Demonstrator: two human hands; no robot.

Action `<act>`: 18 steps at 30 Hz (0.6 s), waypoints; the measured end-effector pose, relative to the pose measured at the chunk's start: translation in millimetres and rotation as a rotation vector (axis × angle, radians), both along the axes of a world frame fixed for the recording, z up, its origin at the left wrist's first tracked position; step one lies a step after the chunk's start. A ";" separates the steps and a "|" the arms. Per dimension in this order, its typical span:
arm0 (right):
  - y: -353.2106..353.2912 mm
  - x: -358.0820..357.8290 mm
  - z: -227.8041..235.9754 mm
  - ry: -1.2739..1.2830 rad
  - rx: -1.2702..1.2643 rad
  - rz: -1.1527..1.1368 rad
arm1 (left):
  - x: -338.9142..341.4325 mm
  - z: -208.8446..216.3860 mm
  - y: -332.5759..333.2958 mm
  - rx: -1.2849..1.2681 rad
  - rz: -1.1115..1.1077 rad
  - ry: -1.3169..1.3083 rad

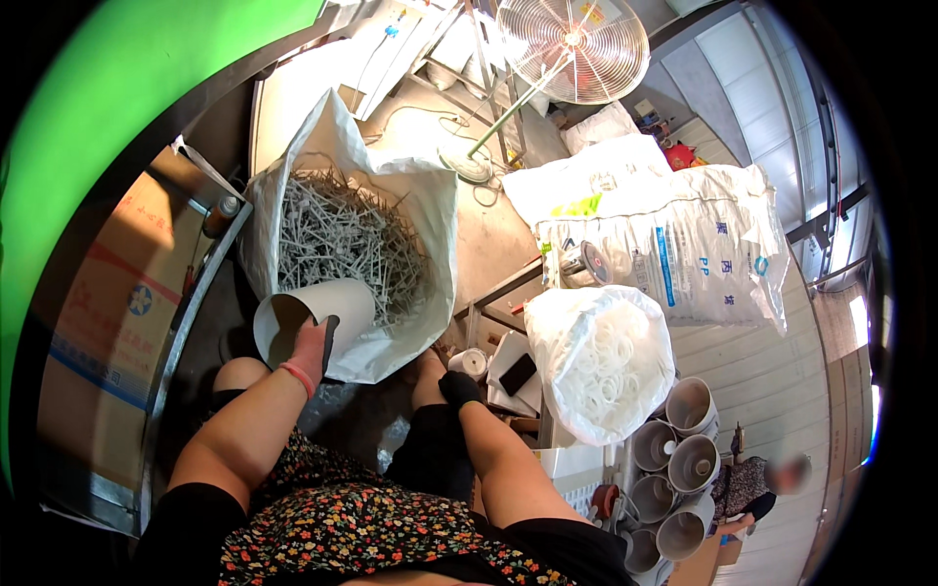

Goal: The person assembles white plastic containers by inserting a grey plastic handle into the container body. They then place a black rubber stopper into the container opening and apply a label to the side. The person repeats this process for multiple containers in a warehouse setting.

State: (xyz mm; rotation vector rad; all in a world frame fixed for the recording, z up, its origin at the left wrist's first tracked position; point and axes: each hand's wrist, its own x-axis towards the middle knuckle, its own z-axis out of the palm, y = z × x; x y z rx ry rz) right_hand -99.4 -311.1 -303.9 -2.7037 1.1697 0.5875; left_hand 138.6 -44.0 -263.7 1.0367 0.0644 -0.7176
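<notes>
My left hand (315,350), in a glove with dark fingers, grips the rim of a wide grey plastic pipe piece (337,301). The pipe piece lies tilted at the near side of a large white woven sack (437,210), its hollow end facing left. Thin grey plastic sprue scraps (342,230) fill the sack in a tangle. By my right knee rests my right hand (459,388) in a black glove; its fingers blend into the dark glove, and I see no thing held in it. Close to it are a white roll (473,363) and a black phone (518,374).
A white bag of pale plastic rings (606,366) stands to the right, with several grey pipe fittings (694,461) stacked beyond it. Full white sacks (684,244) lie behind. A standing fan (573,44) is at the back, cardboard boxes (112,293) at left. Another person (747,493) is at far right.
</notes>
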 end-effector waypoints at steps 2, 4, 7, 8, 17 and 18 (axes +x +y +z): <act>-2.9 -2.1 -3.2 -0.014 -0.001 0.026 | -0.8 3.1 -0.1 -0.032 0.031 0.007; -3.4 -2.4 -5.1 -0.034 -0.008 0.036 | -0.6 4.8 0.5 -0.056 0.057 0.009; -1.5 -1.7 -4.5 -0.053 -0.014 0.019 | 0.3 8.9 1.8 -0.057 0.086 0.004; -0.8 -2.6 -3.7 -0.045 -0.008 0.008 | -1.1 12.4 2.8 -0.042 0.094 0.000; 4.0 1.5 4.1 -0.043 0.010 -0.039 | 5.9 6.1 3.5 -0.089 0.150 0.022; 2.9 1.9 3.4 -0.036 0.010 -0.037 | 6.3 5.0 3.2 -0.105 0.151 0.027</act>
